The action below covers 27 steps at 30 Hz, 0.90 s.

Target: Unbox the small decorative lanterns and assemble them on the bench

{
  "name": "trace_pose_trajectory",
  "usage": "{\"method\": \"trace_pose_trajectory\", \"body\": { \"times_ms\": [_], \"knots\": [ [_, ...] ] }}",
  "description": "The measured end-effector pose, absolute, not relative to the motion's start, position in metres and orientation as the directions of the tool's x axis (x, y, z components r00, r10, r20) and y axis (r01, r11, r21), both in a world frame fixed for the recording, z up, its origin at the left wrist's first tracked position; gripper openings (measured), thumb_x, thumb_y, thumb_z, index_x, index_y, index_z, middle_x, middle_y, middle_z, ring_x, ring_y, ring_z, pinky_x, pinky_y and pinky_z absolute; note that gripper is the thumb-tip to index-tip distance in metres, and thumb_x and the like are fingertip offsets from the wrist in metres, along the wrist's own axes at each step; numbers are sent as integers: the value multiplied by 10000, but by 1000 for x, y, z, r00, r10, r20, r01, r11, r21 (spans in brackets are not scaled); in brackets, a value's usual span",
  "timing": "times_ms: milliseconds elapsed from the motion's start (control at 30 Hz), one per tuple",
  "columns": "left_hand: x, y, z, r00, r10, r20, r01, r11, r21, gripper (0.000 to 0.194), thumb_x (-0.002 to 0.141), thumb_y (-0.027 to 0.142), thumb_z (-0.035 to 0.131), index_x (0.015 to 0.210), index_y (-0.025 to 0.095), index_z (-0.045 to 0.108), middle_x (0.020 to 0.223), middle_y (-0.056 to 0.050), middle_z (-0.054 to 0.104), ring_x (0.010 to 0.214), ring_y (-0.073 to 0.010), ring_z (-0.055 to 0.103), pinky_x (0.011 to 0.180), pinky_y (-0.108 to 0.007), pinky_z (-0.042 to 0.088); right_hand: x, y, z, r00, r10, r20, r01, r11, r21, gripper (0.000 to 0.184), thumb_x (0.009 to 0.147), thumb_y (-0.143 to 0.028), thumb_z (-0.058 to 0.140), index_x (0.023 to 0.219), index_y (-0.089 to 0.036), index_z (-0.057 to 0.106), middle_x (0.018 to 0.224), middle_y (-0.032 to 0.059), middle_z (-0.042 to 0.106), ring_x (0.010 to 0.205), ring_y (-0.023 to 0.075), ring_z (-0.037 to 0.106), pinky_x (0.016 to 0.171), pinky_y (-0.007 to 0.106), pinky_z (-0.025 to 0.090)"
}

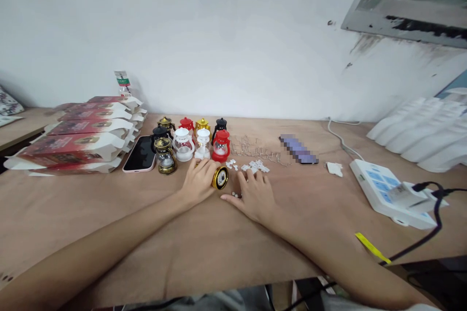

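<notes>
My left hand (199, 182) is wrapped round a gold lantern (220, 178), which lies on its side with its round base turned to the right. My right hand (255, 197) rests palm down on the table with its fingers spread. Its fingertips are by a scatter of small white plastic pieces (255, 165). A few tiny round pieces (234, 195) lie beside its thumb. Behind my left hand stand several small lanterns in rows, among them a red lantern (221, 146), a white lantern (183, 145) and a bronze lantern (165, 156). Thin wire handles (255, 148) are spread to their right.
Flattened red and white boxes (76, 141) are stacked at the left, next to a black-screened phone (140, 154). A pixelated purple object (299, 149) lies right of centre. At the right are a power strip (390, 194) with cables and a row of white shapes (419, 129).
</notes>
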<state>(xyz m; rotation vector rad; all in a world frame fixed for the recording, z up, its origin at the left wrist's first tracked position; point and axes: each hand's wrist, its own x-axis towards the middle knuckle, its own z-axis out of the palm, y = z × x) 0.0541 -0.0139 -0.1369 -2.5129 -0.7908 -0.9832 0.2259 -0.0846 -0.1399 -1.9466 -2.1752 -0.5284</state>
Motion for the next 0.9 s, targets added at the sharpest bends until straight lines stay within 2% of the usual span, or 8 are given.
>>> {"method": "trace_pose_trajectory", "body": {
  "times_ms": [100,233,433,633,800,900],
  "knots": [
    [54,-15,-137,610,375,698,601,-793,-100,267,690,99,501,949,162,492,883,-69,659,825,-229,577,719,-345,331,223,-88,-137,-111,942,317,986,65,153,717,759,-751,339,1094,-159,564,1070,169,562,948,306,479,745,387,358],
    [54,-14,-137,617,403,676,611,-787,-87,270,694,110,502,957,170,500,889,-70,659,839,-233,575,718,-347,337,221,-90,-136,-114,949,293,988,79,129,618,805,-696,338,1004,-162,576,1016,158,568,920,292,492,721,370,378],
    [54,-14,-137,625,424,656,615,-784,-80,253,713,123,492,961,171,502,908,-78,662,851,-237,575,733,-355,342,223,-86,-142,-216,911,352,976,196,92,434,866,-537,401,927,-142,571,957,166,571,896,294,478,736,389,383],
    [54,-15,-135,624,412,664,609,-789,-82,245,720,130,499,962,168,496,899,-81,661,851,-239,578,730,-352,342,226,-84,-145,-232,867,441,972,224,71,459,851,-547,424,1000,-135,562,1107,194,526,969,314,441,785,425,371],
    [55,-16,-134,624,383,681,599,-794,-101,213,737,138,487,949,158,491,871,-78,657,828,-233,579,722,-348,341,230,-78,-146,-236,878,417,967,256,9,377,853,-489,461,926,-135,567,966,151,547,915,286,446,795,401,388],
    [55,-16,-134,624,374,686,592,-800,-102,200,749,141,478,948,157,493,872,-76,656,819,-226,579,723,-344,344,232,-74,-148,-226,878,422,963,268,-41,325,852,-441,486,915,-130,555,957,140,533,893,271,446,795,394,396]
  ]
}}
